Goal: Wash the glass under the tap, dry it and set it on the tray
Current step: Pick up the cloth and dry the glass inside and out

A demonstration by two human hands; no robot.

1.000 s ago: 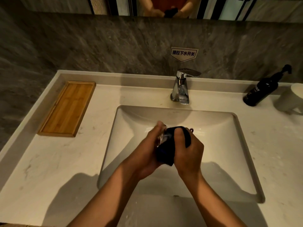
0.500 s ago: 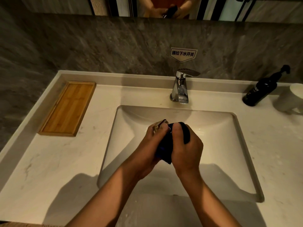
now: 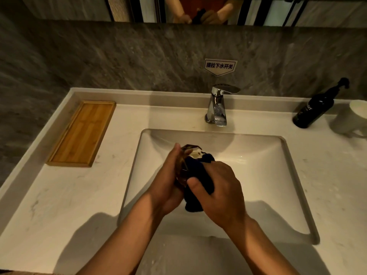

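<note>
Since the earlier frame the glass is tilted further left over the sink, gripped by the left hand and wiped with a dark cloth clutched in the right hand.

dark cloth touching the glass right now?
Touching. The head view shows the dark cloth pressed against the glass, which the left hand holds over the sink; the right hand wraps the cloth, no gap visible.

I read the glass as clear and glossy, the cloth as dark matt fabric. Tap: polished chrome. Tray: wood, satin grain. Tabletop: pale veined stone, smooth. Sink: glossy white ceramic. Bottle: black, slight sheen.
</note>
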